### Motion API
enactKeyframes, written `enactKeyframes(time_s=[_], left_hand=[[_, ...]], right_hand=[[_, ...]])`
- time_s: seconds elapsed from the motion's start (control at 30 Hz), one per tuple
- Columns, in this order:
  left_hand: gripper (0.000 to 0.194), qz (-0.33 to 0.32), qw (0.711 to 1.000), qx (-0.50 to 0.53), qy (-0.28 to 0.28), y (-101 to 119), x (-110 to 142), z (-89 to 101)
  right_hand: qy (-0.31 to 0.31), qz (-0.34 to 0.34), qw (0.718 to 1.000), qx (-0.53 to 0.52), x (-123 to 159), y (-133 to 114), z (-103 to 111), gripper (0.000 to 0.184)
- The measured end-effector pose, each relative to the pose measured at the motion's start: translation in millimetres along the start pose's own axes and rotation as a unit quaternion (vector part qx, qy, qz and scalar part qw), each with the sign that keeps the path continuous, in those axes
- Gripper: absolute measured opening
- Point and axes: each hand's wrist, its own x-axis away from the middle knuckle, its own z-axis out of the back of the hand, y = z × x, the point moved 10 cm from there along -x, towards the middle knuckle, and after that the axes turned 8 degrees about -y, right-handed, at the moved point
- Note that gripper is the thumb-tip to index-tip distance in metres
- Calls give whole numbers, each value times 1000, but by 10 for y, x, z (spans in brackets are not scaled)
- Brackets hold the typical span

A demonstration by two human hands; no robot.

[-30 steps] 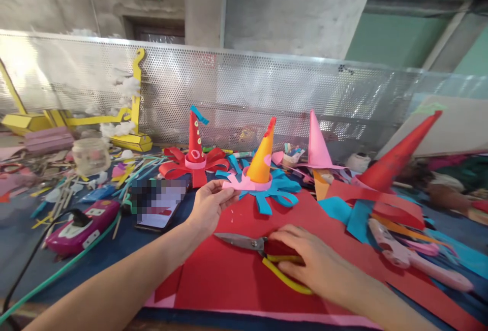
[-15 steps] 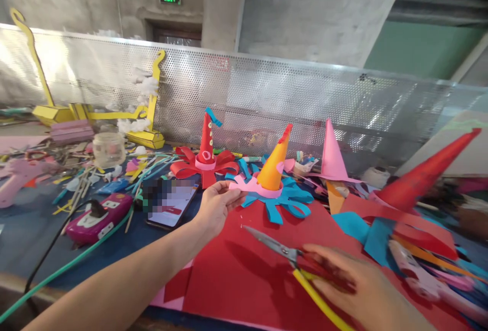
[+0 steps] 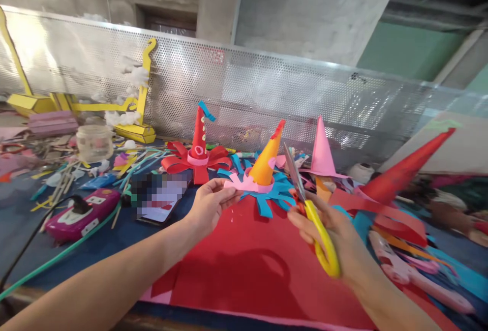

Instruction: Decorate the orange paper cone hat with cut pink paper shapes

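My left hand pinches a small pink paper piece with a notched edge. It overlaps the pink ring at the base of an orange paper cone with a red tip; I cannot tell whether the two are joined. Blue paper loops spread around that cone. In my right hand is a pair of scissors with yellow and red handles, its blades together and pointing up, right of the orange cone. Under both hands lies a red sheet.
Behind stand a red cone with red loops and a pink cone; a long red cone leans at right. A pink glue gun lies at right. Leftward are a phone, a purple power strip and a clear jar.
My right hand has lifted and turned the scissors from pointing left, low over the red sheet, to upright. The left hand keeps its pinch on the pink paper. The view has shifted slightly.
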Motion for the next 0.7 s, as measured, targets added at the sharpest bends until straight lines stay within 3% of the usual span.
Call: enactKeyframes(time_s=[0.13, 0.27, 0.43, 0.57, 0.7], left_hand=[[22, 10, 1000, -7, -4, -29, 25, -28], [21, 23, 1000, -11, 1, -61, 45, -35], [25, 31, 1000, 0, -5, -106, 55, -48], [32, 42, 997, 43, -41, -213, 66, -120], [25, 69, 993, 52, -74, -335, 101, -211]], right_hand=[[-10, 47, 998, -43, -249, -136, -285, 49], [-11, 45, 997, -64, -379, -97, -477, 48], [-5, 35, 995, -93, -431, 13, -529, 50], [11, 43, 993, -111, -433, 63, -503, 47], [8, 39, 990, -137, -418, 114, -584, 46]])
